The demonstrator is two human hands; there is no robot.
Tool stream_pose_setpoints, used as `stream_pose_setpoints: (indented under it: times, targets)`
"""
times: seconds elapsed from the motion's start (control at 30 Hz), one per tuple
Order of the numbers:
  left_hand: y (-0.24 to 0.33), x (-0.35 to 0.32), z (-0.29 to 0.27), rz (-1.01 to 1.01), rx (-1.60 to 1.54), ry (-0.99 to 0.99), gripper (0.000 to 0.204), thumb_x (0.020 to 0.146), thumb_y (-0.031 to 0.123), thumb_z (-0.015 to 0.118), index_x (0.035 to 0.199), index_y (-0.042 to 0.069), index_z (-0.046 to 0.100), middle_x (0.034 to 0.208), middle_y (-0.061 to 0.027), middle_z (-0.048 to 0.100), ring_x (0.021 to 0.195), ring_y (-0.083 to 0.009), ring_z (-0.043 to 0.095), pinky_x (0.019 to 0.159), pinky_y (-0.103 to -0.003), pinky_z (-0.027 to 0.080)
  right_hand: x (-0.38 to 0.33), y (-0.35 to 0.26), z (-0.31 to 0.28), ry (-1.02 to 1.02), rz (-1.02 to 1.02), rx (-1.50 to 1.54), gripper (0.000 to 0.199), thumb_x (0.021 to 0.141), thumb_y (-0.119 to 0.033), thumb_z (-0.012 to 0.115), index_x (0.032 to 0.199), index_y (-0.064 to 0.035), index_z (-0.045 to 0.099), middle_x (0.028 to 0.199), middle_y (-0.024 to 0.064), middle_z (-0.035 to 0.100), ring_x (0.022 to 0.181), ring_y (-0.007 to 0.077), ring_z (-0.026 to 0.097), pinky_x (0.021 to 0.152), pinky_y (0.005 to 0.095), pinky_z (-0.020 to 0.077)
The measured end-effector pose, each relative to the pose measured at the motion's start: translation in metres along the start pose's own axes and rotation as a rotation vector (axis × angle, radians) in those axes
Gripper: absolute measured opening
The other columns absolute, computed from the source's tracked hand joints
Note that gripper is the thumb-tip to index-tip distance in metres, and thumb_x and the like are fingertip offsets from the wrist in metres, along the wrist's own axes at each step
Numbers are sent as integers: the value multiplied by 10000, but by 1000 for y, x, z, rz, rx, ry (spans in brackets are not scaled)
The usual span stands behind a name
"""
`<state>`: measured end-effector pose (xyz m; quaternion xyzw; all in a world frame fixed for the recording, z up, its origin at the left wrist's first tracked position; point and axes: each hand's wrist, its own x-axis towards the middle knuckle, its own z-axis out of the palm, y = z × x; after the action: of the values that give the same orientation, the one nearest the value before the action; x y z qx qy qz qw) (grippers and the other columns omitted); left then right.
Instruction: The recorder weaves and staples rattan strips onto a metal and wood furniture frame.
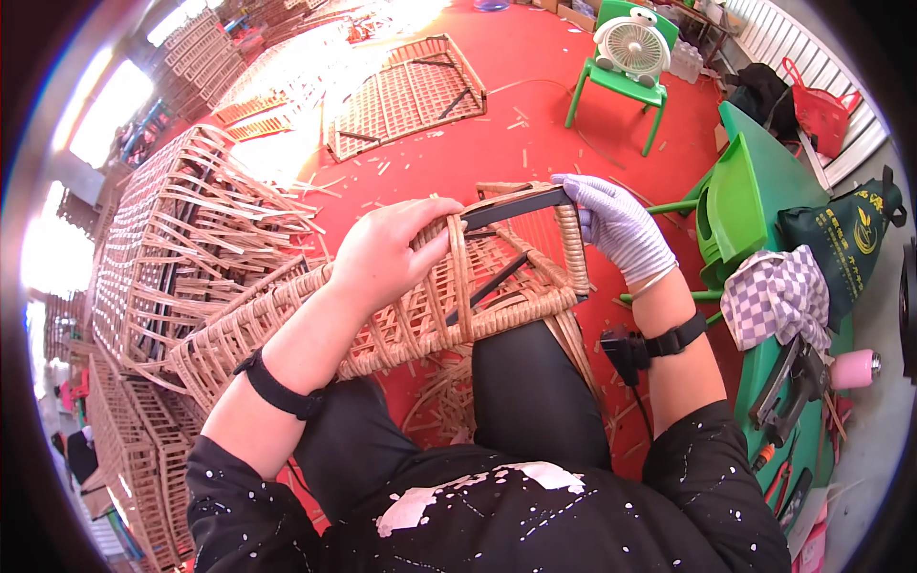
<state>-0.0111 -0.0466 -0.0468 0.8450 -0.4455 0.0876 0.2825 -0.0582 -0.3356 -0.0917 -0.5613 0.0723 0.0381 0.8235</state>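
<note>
A tan wicker basket frame [382, 349] lies tilted across my thighs, long side running to the left. At its right end a flat black bar [516, 205] shows bare between wrapped strands. My bare left hand [392, 248] is closed at the bar's left end, thumb and forefinger at a wicker strand [458, 277] looped round the frame. At the other end, my right hand [621, 224], in a striped white glove, grips the corner beside a tightly wound wicker post [571, 244]. Its fingertips are partly hidden behind the corner. Loose strand ends hang by my right knee.
Large woven pieces with loose ends [201, 248] stand close on my left. A woven panel [411, 95] lies ahead on the red floor [535, 124], amid scattered offcuts. Right are a green chair with a fan [635, 48], a checked cloth [778, 296] and a staple gun [793, 382].
</note>
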Motion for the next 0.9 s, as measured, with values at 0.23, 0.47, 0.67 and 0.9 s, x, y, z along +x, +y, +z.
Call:
stream_pose_setpoints:
  times: [0.23,0.47,0.67,0.9]
  targets:
    - [-3,0,-1,-22,-48,93,240,864,104,626,1099,55,642,1011,-124,689,888,-234,688,779,-317,540,-17,28,23,335,-417,-326,327,875,-193,691,1150,-27,627,912,34,598,797,87,584,721,261,520]
    - [-5,1,-3,-208,-296,30,232,934,157,583,1103,9,638,975,-90,693,827,-123,659,753,-266,524,-62,16,77,63,-893,-1038,224,797,-43,671,1017,-62,632,922,124,628,843,290,628,746,360,516]
    - [-8,10,-8,-227,-280,-126,288,966,227,541,1100,-9,635,927,-84,679,835,-121,637,759,-285,514,-49,29,90,-30,-707,-1354,262,814,-61,593,1075,-89,587,1003,113,621,899,316,621,778,406,514]
    - [-22,12,-6,-276,-490,-247,295,986,238,517,1102,-16,612,900,-51,672,782,-114,631,717,-264,514,-40,34,93,-207,-661,-1464,433,802,12,524,1226,-74,552,1111,180,616,982,362,612,846,416,506]
